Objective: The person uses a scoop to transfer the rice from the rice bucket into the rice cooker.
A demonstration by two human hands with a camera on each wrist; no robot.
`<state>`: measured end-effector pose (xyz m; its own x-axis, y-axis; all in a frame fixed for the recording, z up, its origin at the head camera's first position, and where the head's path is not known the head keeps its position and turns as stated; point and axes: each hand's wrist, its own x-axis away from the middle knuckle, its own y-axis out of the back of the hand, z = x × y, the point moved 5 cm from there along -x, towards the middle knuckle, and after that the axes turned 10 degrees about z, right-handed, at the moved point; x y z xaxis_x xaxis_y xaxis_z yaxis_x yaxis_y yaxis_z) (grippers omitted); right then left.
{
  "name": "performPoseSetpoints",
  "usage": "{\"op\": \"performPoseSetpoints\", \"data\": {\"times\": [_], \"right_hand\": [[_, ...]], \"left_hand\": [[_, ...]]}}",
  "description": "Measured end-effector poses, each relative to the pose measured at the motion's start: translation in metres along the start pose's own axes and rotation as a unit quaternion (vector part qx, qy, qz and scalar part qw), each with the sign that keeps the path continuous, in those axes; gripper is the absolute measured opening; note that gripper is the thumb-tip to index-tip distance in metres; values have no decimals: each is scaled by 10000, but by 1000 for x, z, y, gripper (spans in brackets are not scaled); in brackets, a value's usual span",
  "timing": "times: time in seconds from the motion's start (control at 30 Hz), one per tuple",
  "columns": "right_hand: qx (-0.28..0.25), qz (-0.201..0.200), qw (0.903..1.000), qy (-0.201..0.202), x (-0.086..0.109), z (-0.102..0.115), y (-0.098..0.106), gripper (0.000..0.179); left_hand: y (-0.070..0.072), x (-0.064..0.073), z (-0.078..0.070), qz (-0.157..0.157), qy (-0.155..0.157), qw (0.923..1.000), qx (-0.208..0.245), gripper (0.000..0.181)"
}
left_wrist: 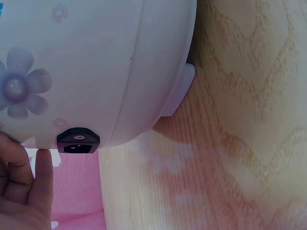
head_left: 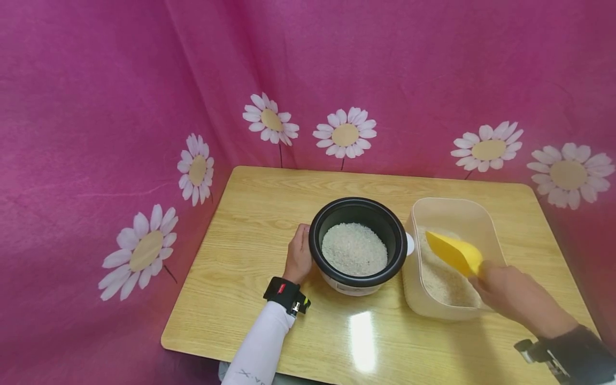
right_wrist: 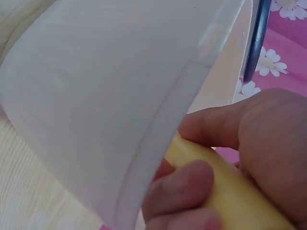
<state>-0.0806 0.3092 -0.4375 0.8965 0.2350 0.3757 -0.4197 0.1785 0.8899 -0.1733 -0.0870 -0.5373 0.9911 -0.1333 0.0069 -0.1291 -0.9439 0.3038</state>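
A white rice cooker [head_left: 356, 292] with a dark inner pot [head_left: 397, 255] holds a mound of uncooked rice [head_left: 354, 249]. At its left side my left hand [head_left: 299, 256] grips the cooker's small handle; in the left wrist view its fingers [left_wrist: 42, 175] are against the flowered body beside a black power socket [left_wrist: 78, 143]. My right hand [head_left: 517, 294] grips a yellow scoop [head_left: 454, 252] by its handle, over a translucent rice bin [head_left: 417, 302] with rice [head_left: 445, 286] inside. In the right wrist view, the bin's wall [right_wrist: 96, 110] hides part of the scoop.
The wooden table [head_left: 250, 235] has rounded corners and carries the cooker and bin side by side. A magenta curtain [head_left: 385, 59] with white daisies hangs behind and along both sides. The cooker's right handle [head_left: 410, 244] sits close to the bin's left wall.
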Motion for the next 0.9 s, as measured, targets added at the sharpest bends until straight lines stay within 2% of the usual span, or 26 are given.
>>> {"op": "performPoseSetpoints", "data": {"times": [0.23,0.33,0.47,0.57,0.7,0.9], "right_hand": [[115,45,9997,190,-7,2,0,21],[143,91,9998,118,-9,1,1,19],[98,362,9992,-155,-10,-3,1,17],[89,424,9989,-184,-11,-5,0,16],[179,319,9993,-101,-11,-5,-1,18],[686,55,9975,-176,-9,-3,-1,20]], "left_hand": [[-2,1,2,63,83,9999,110,37],[-2,2,2,69,92,9999,65,37],[-2,1,0,25,38,10000,-1,38],[-1,1,0,23,31,10000,-1,38],[0,1,0,30,82,10000,42,37],[0,1,-1,25,65,10000,36,37]]}}
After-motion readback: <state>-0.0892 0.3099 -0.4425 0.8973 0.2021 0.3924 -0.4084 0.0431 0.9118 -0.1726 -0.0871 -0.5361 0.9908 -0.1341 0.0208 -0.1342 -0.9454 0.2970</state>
